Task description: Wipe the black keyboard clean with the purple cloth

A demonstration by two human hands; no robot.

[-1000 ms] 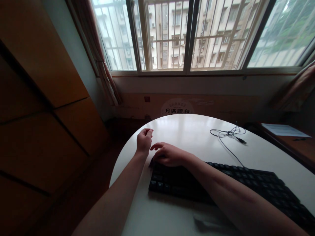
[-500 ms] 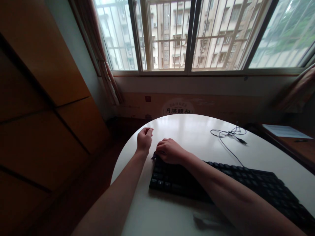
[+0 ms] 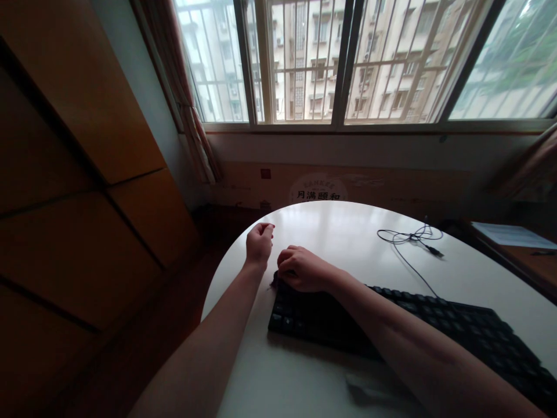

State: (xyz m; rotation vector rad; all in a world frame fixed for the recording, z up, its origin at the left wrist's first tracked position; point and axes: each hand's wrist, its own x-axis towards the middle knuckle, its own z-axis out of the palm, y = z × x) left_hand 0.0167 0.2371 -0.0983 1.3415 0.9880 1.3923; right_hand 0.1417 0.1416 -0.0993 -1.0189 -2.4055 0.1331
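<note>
The step in hand is judged to be work on the corner keys of the black keyboard (image 3: 435,316), which lies on the round white table (image 3: 339,229) along its near right side, its left end reaching towards the table's left edge. The right hand (image 3: 304,270) is laid over the keyboard's far left corner with the fingers curled tightly down onto the keys; the fingertips are hidden, so whether a single key is pinched cannot be told. The left hand (image 3: 260,244) is held just beside that corner in a loose fist, thumb against fingertips; whether anything is enclosed cannot be told. The next move is judged to call for a small, controlled effort at the corner, with the keyboard kept from sliding on the glossy surface. The keyboard is full-width, low and dark, its legends unreadable. Its cable (image 3: 409,237) lies loosely coiled near the far right edge, the USB plug (image 3: 435,251) unconnected.
</note>
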